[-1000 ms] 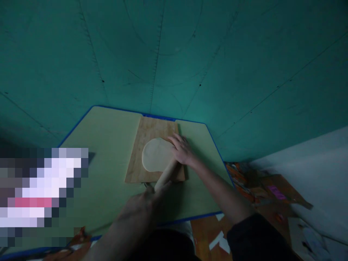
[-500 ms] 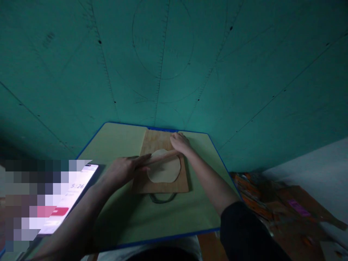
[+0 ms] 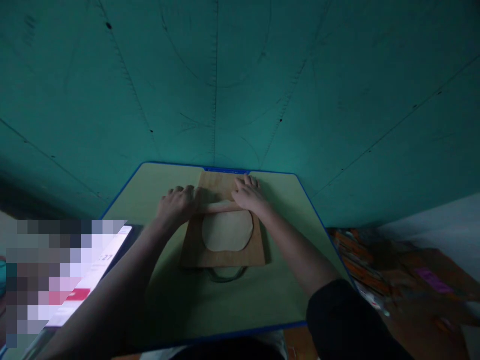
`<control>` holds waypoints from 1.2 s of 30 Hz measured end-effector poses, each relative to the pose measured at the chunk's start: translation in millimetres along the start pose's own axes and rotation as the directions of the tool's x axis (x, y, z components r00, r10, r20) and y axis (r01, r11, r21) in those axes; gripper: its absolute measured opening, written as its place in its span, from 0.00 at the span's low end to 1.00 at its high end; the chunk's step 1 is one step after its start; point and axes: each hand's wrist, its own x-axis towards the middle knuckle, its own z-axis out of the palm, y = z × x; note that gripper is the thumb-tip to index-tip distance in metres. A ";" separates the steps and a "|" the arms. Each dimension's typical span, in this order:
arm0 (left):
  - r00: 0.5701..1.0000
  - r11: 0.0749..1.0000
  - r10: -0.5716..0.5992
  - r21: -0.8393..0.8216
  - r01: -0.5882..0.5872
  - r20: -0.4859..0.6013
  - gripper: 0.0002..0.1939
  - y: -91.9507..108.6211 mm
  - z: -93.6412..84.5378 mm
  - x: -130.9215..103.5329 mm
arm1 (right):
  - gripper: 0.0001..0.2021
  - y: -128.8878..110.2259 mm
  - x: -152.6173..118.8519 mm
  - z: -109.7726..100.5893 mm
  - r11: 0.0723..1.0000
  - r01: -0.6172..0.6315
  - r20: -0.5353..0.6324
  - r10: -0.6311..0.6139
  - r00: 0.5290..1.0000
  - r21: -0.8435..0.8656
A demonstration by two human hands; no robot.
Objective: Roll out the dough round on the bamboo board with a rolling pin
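The rolling pin (image 3: 218, 208) is now being held nearly crosswise over the far part of the dough (image 3: 227, 232), where a moment ago it was being held at a slant, with its left end nearer. The left hand (image 3: 180, 201) is being placed farther across the bench (image 3: 258, 302), palm down over the left end of the pin; whether its fingers are being closed around the wood cannot be told. The right hand (image 3: 249, 194) is being kept open, its fingers spread past the right end. With both ends being covered, pressure is apparently being spread more evenly across the sheet.

The dough is being supported on the wooden board (image 3: 221, 259), flat and rounded, its near part being left uncovered and a thin strip showing beyond the pin. A dark loop (image 3: 227, 280) is showing at the board's near edge, and a phone (image 3: 107, 260) is lying at the left.
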 end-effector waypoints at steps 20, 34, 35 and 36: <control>0.972 0.981 0.195 0.004 -0.196 -0.131 0.35 27.3 4.5 -137.4 | 0.27 -2.4 -162.7 4.2 0.966 0.260 -0.187 -0.254 0.949 0.004; 0.985 0.931 -0.082 -0.363 0.021 -0.154 0.30 27.2 -33.4 -96.2 | 0.14 48.0 -136.3 -6.8 0.937 0.094 -0.416 0.059 0.907 0.337; 0.992 0.942 0.011 -0.332 -0.052 -0.126 0.30 34.9 -25.5 -90.5 | 0.14 55.0 -129.5 -10.8 0.902 0.072 -0.406 0.120 0.906 0.426; 0.989 0.948 0.117 -0.287 -0.139 -0.095 0.31 43.1 -15.8 -85.1 | 0.15 60.8 -123.0 -14.5 0.862 0.046 -0.377 0.173 0.910 0.505</control>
